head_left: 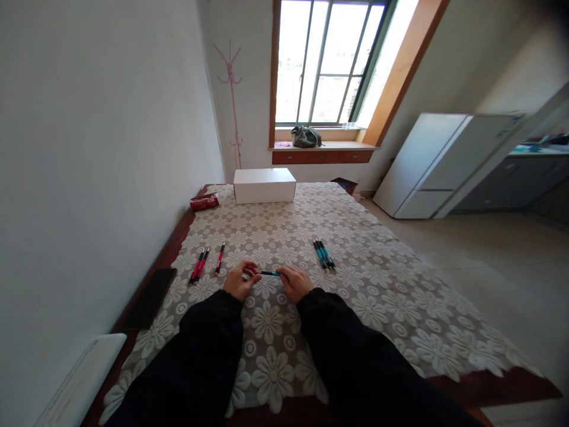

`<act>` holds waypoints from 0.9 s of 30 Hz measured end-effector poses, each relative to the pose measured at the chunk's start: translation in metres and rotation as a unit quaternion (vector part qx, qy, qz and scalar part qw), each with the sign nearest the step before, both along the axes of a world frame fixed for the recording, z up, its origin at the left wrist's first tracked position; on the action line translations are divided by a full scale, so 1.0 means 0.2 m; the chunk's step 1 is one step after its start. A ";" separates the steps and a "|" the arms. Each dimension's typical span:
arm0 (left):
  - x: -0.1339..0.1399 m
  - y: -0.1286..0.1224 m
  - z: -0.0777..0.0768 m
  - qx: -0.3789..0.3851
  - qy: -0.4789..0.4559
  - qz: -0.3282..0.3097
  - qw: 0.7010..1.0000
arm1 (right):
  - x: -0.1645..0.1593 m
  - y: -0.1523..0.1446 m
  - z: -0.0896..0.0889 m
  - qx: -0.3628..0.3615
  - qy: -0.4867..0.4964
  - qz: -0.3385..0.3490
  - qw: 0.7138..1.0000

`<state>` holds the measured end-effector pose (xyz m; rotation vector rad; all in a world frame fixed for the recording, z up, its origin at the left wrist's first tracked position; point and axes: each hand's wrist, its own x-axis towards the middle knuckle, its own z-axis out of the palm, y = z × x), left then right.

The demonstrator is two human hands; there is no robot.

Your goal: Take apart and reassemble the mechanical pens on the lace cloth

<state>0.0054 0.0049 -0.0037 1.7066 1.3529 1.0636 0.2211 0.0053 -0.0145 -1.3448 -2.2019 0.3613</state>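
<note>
Between my two hands lies a teal-and-black pen, held level just over the lace tablecloth. My left hand pinches its left end with thumb and fingertips. The other end is gripped by my right hand, whose fingers cover part of the barrel. To the left of my left hand, two red-and-black pens rest side by side, and a single red pen lies a little apart from them. Beyond my right hand is a close row of several teal pens.
A white box stands at the table's far end, with a red packet to its left. Along the left edge are a dark flat object and a white object. The wall borders the table's left side.
</note>
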 end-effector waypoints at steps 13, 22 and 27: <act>-0.02 0.00 0.00 0.056 0.218 -0.088 0.970 | 0.00 0.01 -0.03 -0.024 -0.082 0.061 0.995; 0.00 -0.03 0.04 0.041 0.274 -0.068 0.959 | -0.01 0.00 -0.02 -0.032 -0.092 0.048 0.994; 0.01 -0.04 0.05 0.047 0.301 -0.085 0.949 | -0.01 0.00 -0.02 -0.024 -0.127 0.054 0.990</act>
